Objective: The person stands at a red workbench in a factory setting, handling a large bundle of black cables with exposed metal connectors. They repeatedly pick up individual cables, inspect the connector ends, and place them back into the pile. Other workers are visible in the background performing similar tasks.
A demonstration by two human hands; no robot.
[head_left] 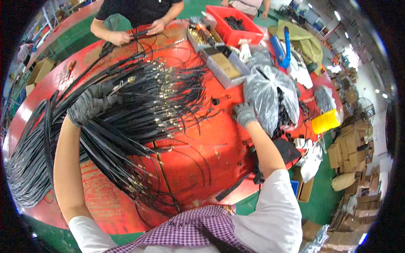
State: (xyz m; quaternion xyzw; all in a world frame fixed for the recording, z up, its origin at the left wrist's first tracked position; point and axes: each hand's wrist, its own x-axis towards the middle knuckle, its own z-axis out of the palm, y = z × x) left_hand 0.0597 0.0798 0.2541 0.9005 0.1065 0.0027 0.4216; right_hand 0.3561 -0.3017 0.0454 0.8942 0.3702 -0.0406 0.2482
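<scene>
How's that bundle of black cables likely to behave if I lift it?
The black cables probably flex, since they curve around at the left. Their thin ends fan out loosely, so they may splay or tangle. So many strands could feel heavy together.

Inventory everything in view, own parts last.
table: 1, red, centre
cables: many, black, left
bin: 1, red, far side
open boxes: 2, grey, near bin
plastic bags: several, clear/white, right
tool: 1, blue, beyond bags
roll: 1, yellow, right edge
cartons: many, brown, right
floor: 1, green, below
co-workers: at least 2, dark/pale tops, far side
apron: 1, purple check, lower edge
arms: 2, white-sleeved, lower half
left hand: 1, grey glove, holding cables
right hand: 1, grey glove, beside bag
</scene>
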